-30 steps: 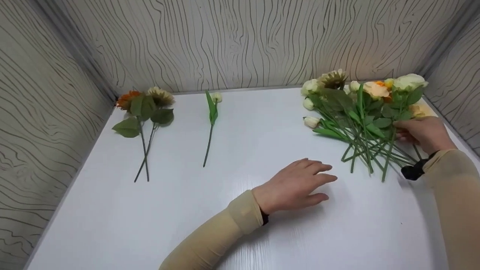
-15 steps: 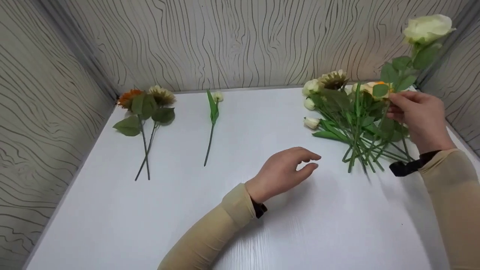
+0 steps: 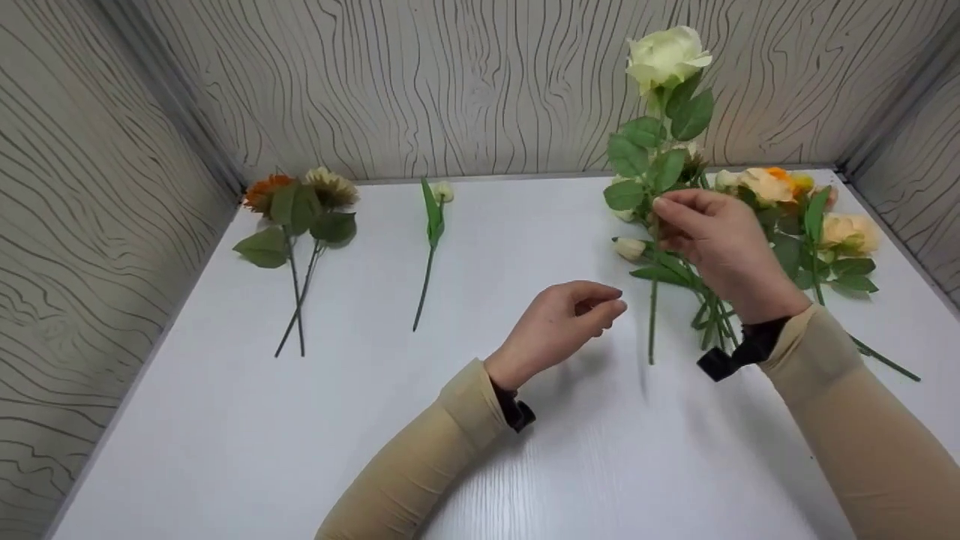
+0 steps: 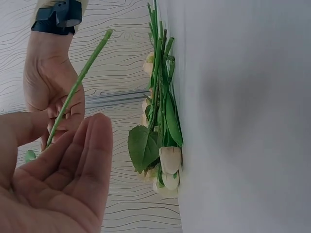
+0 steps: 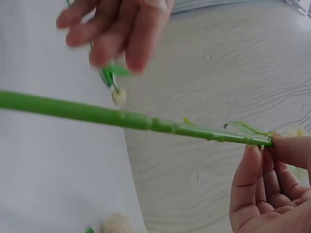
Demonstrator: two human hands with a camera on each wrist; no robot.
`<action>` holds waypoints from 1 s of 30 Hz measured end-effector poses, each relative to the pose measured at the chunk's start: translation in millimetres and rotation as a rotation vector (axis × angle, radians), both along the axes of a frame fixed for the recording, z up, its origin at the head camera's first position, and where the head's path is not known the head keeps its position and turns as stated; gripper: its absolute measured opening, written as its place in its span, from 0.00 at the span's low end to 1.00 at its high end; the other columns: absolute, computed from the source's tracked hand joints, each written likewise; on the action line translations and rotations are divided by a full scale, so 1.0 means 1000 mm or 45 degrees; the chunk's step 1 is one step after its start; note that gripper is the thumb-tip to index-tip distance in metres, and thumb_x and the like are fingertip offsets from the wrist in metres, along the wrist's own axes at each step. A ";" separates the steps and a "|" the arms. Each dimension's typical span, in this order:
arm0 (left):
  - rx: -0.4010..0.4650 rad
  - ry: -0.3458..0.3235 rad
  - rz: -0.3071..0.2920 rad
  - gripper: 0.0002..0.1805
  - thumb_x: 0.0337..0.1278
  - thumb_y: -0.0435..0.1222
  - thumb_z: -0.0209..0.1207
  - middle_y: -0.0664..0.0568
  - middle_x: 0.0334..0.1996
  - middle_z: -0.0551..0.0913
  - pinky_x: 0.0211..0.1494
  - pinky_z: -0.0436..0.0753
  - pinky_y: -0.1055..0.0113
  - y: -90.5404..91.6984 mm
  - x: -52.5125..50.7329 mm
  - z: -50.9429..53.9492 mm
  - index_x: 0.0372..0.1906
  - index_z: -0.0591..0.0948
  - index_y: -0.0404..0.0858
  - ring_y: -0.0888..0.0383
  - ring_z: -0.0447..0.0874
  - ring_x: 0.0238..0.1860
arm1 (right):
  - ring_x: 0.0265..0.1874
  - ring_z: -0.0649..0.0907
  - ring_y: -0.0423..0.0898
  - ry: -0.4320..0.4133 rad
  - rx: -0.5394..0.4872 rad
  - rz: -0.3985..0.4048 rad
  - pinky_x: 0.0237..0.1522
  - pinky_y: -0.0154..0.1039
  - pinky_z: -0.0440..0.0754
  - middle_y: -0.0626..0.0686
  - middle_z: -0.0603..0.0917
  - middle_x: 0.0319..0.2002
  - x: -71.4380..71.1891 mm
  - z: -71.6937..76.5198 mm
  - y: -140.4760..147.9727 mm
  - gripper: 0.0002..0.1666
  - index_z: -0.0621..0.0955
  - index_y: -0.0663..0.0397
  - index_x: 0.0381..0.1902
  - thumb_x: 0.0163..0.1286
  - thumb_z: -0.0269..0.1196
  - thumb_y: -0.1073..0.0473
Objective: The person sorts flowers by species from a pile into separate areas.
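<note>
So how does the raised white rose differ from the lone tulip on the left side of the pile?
The white rose is held up off the table; the tulip lies on it. The rose has a large, full bloom, the tulip a small one. The rose's leaves are broad, the tulip's long and narrow. Both have pale blooms and green stems.

This looks like a booth or walled bay; whether it stands in a lab, workshop or shop cannot be told. Below the right grip [image 3: 724, 244] spreads a plain white counter [image 3: 225, 450]. Beyond the grip rises a back panel [image 3: 465, 90] in wavy wood-grain print, with matching side panels [image 3: 82, 225] to the grip's left and right, and grey corner strips [image 3: 176, 109] where they meet.
</note>
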State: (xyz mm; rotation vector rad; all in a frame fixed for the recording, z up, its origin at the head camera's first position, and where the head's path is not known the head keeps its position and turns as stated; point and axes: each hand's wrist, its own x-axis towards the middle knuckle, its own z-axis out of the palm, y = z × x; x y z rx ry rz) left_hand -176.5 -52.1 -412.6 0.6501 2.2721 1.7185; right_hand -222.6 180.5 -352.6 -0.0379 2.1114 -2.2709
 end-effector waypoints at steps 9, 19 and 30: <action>0.163 -0.196 -0.055 0.05 0.68 0.34 0.65 0.51 0.34 0.89 0.41 0.88 0.64 0.002 -0.003 -0.003 0.45 0.85 0.38 0.51 0.89 0.38 | 0.34 0.85 0.47 -0.004 -0.421 0.092 0.40 0.36 0.86 0.55 0.85 0.35 0.003 -0.034 -0.030 0.13 0.83 0.64 0.47 0.72 0.68 0.59; 0.089 -0.203 -0.135 0.05 0.68 0.36 0.66 0.44 0.37 0.89 0.39 0.89 0.63 -0.004 -0.007 -0.005 0.42 0.88 0.39 0.47 0.89 0.38 | 0.34 0.89 0.47 0.016 -0.349 0.071 0.41 0.40 0.89 0.56 0.88 0.35 0.002 -0.037 -0.027 0.16 0.84 0.68 0.49 0.71 0.69 0.59; 0.098 -0.218 -0.040 0.03 0.67 0.34 0.67 0.45 0.36 0.88 0.38 0.89 0.62 -0.007 -0.009 -0.005 0.41 0.85 0.40 0.57 0.88 0.31 | 0.36 0.89 0.49 0.013 -0.249 0.047 0.43 0.42 0.89 0.57 0.89 0.38 -0.001 -0.041 -0.033 0.23 0.81 0.72 0.52 0.70 0.70 0.58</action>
